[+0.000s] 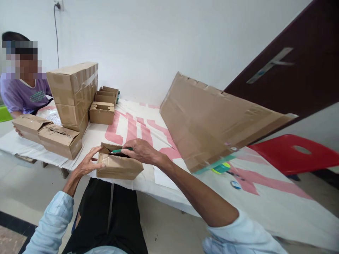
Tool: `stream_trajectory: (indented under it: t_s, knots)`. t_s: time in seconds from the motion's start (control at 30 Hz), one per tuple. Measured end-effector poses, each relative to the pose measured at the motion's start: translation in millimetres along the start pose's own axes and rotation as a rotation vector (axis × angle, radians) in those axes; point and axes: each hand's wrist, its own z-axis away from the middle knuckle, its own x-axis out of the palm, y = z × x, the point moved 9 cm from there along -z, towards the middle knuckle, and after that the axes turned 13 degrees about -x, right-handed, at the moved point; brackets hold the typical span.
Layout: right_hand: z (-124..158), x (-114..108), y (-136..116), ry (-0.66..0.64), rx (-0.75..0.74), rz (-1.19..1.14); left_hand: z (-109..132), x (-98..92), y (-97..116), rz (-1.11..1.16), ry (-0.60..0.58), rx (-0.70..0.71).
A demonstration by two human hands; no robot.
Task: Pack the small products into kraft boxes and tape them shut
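A small cardboard box (119, 168) stands at the table's near edge, its top partly open. My left hand (86, 163) grips the left end of this box, thumb on the near side and fingers by the upper rim. Over the opening, my right hand (140, 150) has its fingers closed around a slim green item (118, 151). Its pointed end shows at the left of the fingers; the rest is covered, so its exact kind is unclear. What lies inside the box is mostly hidden.
Tall stacked cartons (72, 84) and smaller open boxes (102, 113) stand at left. Two closed boxes (60, 141) sit near a co-worker (25, 88). A large cardboard panel (212, 120) leans at right, beside a tape roll (235, 185) and a red chair (296, 155).
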Motion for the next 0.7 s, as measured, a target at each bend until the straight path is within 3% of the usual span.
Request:
stream_trajectory:
  t_s: [0.13, 0.23, 0.4, 0.47, 0.5, 0.57, 0.7]
  knots:
    - [1, -1, 7, -0.051, 0.012, 0.119, -3, -3.5, 4, -0.004, 0.001, -0.002]
    - [23, -16, 26, -0.038, 0.072, 0.151, -7, -6.7, 5, -0.020, 0.008, -0.015]
    - [113, -51, 70, 0.108, 0.180, -0.123, -11, -9.5, 5, -0.062, -0.001, -0.030]
    - [167, -52, 97, 0.267, 0.293, -0.130, -12, -9.9, 6, -0.068, -0.005, -0.025]
    - [197, -46, 114, 0.358, 0.380, -0.103, -13, -10.1, 6, -0.070, -0.007, -0.023]
    - [257, -13, 147, 0.459, 0.570, -0.064, -13, -9.9, 8, -0.078, -0.020, -0.018]
    - [355, 72, 198, 0.467, 0.937, 0.062, -13, -11.1, 13, -0.109, -0.043, -0.018]
